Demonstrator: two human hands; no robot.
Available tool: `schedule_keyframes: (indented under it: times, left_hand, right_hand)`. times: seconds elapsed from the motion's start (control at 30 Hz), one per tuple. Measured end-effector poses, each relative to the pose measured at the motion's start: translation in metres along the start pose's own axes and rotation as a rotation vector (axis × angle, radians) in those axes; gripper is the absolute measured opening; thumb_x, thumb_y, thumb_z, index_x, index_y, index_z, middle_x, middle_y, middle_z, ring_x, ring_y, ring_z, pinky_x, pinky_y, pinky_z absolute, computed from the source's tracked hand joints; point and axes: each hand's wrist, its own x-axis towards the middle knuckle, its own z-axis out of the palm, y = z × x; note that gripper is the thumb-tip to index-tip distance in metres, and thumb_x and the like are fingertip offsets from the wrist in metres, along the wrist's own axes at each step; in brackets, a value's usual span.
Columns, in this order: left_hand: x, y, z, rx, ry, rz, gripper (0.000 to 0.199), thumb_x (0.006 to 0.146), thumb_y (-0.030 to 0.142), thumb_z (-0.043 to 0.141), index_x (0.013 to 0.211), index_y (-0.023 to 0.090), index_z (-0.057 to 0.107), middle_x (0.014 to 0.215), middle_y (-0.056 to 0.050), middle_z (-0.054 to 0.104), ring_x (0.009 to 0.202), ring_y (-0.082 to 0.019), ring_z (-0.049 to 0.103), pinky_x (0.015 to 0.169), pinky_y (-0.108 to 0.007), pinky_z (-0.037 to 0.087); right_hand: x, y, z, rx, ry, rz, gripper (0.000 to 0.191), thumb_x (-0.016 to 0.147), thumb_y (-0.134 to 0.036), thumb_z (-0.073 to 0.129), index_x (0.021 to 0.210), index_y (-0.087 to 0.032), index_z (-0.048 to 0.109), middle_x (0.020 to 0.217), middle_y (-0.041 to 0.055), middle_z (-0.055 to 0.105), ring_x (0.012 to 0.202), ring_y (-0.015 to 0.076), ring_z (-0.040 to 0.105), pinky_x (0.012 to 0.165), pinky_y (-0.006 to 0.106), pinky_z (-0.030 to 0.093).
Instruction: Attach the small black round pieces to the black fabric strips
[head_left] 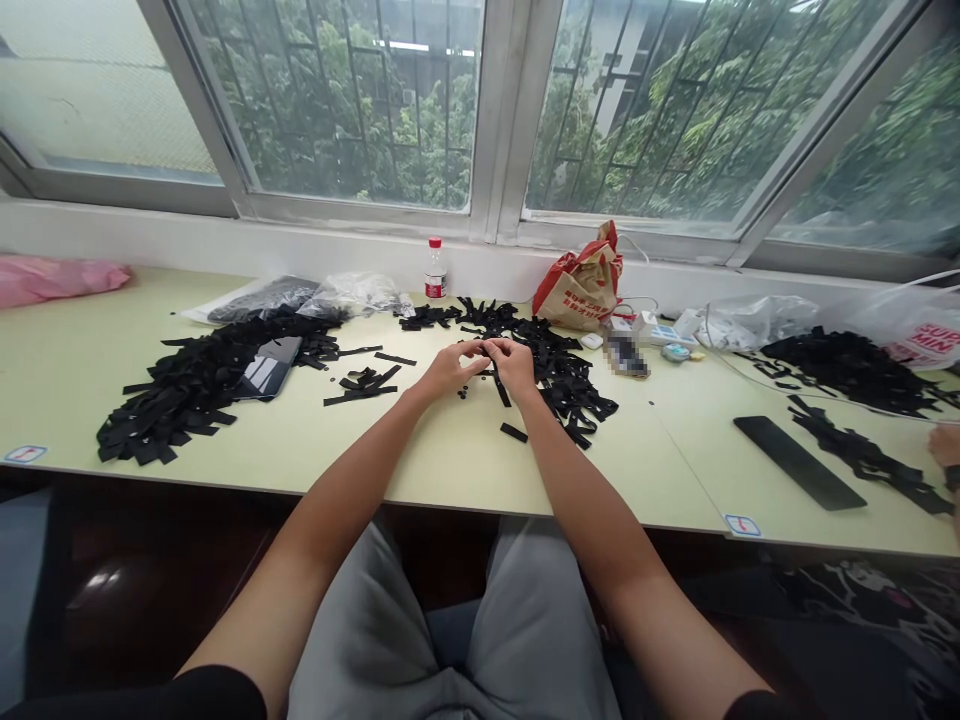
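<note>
My left hand (454, 368) and my right hand (512, 366) meet at the fingertips above the table, thumbs and forefingers pinched together. Between the fingertips shows a small dark bit, too small to make out. A black fabric strip (502, 392) runs down from beneath my right fingers; its upper end is hidden. Just below the hands lie several small black round pieces (463, 392). One short strip (514, 432) lies nearer the table edge. A loose heap of black strips (562, 365) spreads behind and right of my hands, and a few strips (364, 383) lie to the left.
At left, a large pile of black strips (187, 385) partly surrounds a dark flat device (271, 368). Along the back stand a red-capped bottle (435, 270) and a paper bag (581, 285). Rightward are a phone (626, 353), a black slab (799, 462) and another person's hand (945, 443).
</note>
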Motion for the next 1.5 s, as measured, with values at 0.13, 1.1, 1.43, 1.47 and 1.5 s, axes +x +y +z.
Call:
schedule_keyframes:
  times: [0.13, 1.1, 1.43, 1.47, 1.5]
  left_hand:
    - [0.002, -0.002, 0.0, -0.191, 0.059, -0.072, 0.039, 0.086, 0.049, 0.061, 0.105, 0.017, 0.074, 0.088, -0.006, 0.073, 0.077, -0.017, 0.064, 0.07, -0.029, 0.049]
    - [0.006, -0.001, -0.023, -0.55, 0.002, -0.272, 0.029, 0.069, 0.036, 0.079, 0.087, 0.014, 0.078, 0.077, -0.007, 0.072, 0.068, -0.018, 0.067, 0.071, -0.038, 0.06]
    - [0.008, 0.005, -0.016, -0.602, 0.017, -0.283, 0.029, 0.067, 0.034, 0.082, 0.086, 0.012, 0.079, 0.074, -0.005, 0.071, 0.066, -0.017, 0.065, 0.07, -0.038, 0.063]
    - [0.008, 0.005, -0.017, -0.617, 0.034, -0.29, 0.03, 0.067, 0.035, 0.082, 0.086, 0.012, 0.078, 0.074, -0.006, 0.071, 0.067, -0.017, 0.066, 0.07, -0.038, 0.062]
    - [0.008, 0.005, -0.018, -0.631, 0.064, -0.298, 0.031, 0.066, 0.035, 0.083, 0.086, 0.012, 0.078, 0.074, -0.006, 0.071, 0.067, -0.017, 0.066, 0.07, -0.039, 0.062]
  right_hand:
    - [-0.004, -0.009, 0.01, 0.264, -0.011, 0.097, 0.03, 0.078, -0.044, 0.068, 0.09, -0.018, 0.074, 0.09, 0.0047, 0.074, 0.082, 0.0179, 0.064, 0.077, 0.03, 0.051]
    - [-0.012, -0.028, 0.012, 0.636, -0.367, 0.421, 0.013, 0.076, -0.023, 0.062, 0.068, -0.018, 0.055, 0.058, -0.0032, 0.047, 0.053, 0.0091, 0.043, 0.051, 0.023, 0.039]
    - [-0.012, -0.02, 0.023, 0.627, -0.228, 0.473, 0.015, 0.084, -0.031, 0.058, 0.076, -0.02, 0.053, 0.064, -0.0026, 0.05, 0.056, 0.0106, 0.043, 0.05, 0.022, 0.037]
    - [-0.012, -0.022, 0.022, 0.66, -0.23, 0.492, 0.015, 0.084, -0.03, 0.06, 0.075, -0.02, 0.053, 0.064, -0.0022, 0.05, 0.056, 0.0106, 0.043, 0.05, 0.022, 0.038]
    - [-0.011, -0.024, 0.021, 0.698, -0.232, 0.522, 0.016, 0.083, -0.029, 0.061, 0.074, -0.02, 0.052, 0.064, -0.0018, 0.051, 0.056, 0.0105, 0.044, 0.05, 0.022, 0.038]
